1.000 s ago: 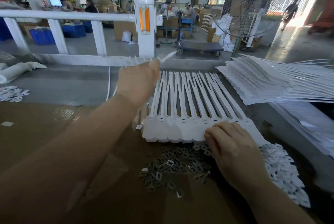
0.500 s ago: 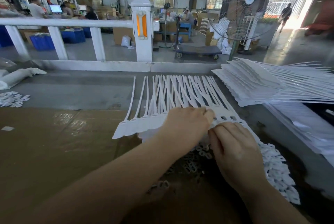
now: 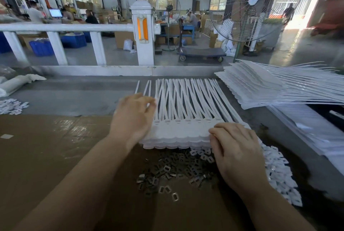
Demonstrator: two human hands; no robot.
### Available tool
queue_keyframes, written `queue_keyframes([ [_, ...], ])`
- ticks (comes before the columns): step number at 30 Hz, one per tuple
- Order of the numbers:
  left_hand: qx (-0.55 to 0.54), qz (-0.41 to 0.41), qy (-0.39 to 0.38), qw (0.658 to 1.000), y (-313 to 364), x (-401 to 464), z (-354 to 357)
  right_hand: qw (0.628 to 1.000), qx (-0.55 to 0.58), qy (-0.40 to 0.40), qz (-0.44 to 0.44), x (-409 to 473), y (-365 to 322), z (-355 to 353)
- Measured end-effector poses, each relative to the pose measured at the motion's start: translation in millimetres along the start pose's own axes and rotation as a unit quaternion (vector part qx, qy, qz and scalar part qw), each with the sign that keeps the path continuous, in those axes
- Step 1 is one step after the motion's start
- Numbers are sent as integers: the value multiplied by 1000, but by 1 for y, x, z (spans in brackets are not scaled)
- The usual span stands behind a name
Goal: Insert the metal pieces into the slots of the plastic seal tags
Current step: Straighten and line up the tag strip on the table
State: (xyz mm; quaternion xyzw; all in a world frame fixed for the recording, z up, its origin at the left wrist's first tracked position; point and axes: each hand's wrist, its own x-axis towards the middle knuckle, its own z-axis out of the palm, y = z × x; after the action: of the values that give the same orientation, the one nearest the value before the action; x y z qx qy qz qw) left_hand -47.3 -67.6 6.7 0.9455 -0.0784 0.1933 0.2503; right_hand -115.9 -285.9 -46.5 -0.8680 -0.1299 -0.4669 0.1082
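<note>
Two hands: both on one batch of white seal tags lying on the table, heads toward the person, tails fanning away.
Left hand: sits at the left end of the batch, fingers loosely curled over the leftmost tails; looks like it's touching or pinching them, but honestly can't tell if it has a real hold.
Right hand: at the right end of the tag heads, fingers bent with the tips pressing the edge of the stack, palm down.
Tag stack: heads layered a few deep in a scalloped row, slots showing along the top just where the tails start.
Metal pieces: loose dark pile on the brown cardboard, just in front of the tag heads, between the two forearms.
White caps: heap of small plastic bits right of the right hand, running toward the table edge.
More tags: big fanned stack at the far right of the table, apart from the batch being handled.
Background: white railing, a standing fan, and a flat cart on the shop floor.
</note>
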Motion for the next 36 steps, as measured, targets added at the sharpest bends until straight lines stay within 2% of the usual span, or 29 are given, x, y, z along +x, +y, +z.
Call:
queue_keyframes([
  [2, 54, -83, -42, 994, -20, 4, -3, 1000, -5, -7, 1, -1, 0, 1],
  [6, -47, -191, -95, 976, -34, 1, 1, 1000, -9, -24, -3, -1, -1, 0],
  [12, -159, -242, -43, 956, -39, -5, 10, 999, -7, -47, 10, -1, -2, -2],
  [18, -273, -267, -28, 924, -45, -11, 13, 999, -4, -51, 16, -2, -4, -3],
  [23, -385, -277, -42, 879, -51, -10, 10, 999, -6, -45, 13, -4, -2, -1],
  [36, -484, -189, 26, 854, -46, -17, 5, 999, -3, -51, 14, -5, -1, -1],
])
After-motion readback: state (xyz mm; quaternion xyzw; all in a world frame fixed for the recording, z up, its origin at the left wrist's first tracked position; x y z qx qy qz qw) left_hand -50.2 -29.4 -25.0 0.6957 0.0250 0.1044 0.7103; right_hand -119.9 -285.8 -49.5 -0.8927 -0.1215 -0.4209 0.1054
